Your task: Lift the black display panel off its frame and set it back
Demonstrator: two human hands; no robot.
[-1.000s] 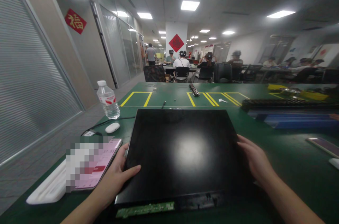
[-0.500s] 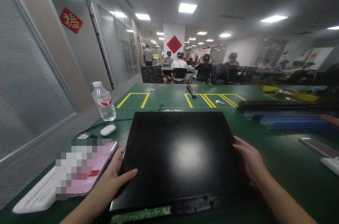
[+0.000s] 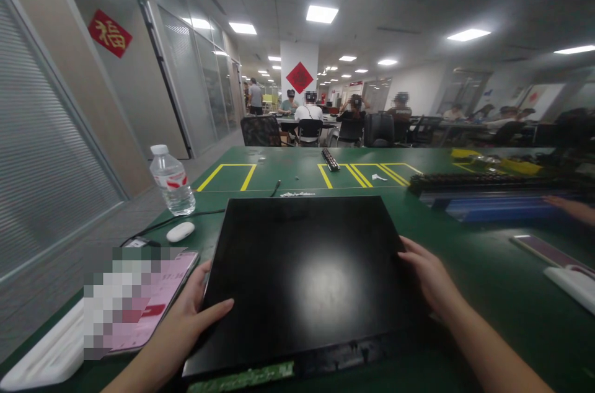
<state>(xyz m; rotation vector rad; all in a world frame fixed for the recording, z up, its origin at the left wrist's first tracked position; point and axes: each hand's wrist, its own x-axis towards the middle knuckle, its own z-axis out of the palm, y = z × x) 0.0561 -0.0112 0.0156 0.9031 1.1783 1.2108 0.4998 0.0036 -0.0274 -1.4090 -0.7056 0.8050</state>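
A black, glossy display panel [image 3: 279, 269] lies in front of me, a ceiling light mirrored in its face. Along its near edge a green circuit board strip [image 3: 246, 375] shows. My left hand [image 3: 193, 306] grips the panel's left side, thumb on the front face and fingers wrapped behind the edge. On the right side, my right hand [image 3: 430, 275] holds the edge near its middle; some of its fingers are hidden underneath. Close to my left wrist lies a phone with a pink screen [image 3: 153, 306], partly blurred out, beside a white object [image 3: 41, 349].
On the green table [image 3: 469, 250] stand a water bottle [image 3: 171, 182] and a white oval case [image 3: 180, 232], with a black cable [image 3: 204, 213] behind. To the right are a blue item [image 3: 483, 208], another person's hand [image 3: 567, 207] and a second phone [image 3: 548, 251]. A dark strip-like part [image 3: 330, 160] lies farther back.
The view has turned slightly right, so the scene sits farther left. Both hands keep their hold on the display panel. The other person's hand at right shows more.
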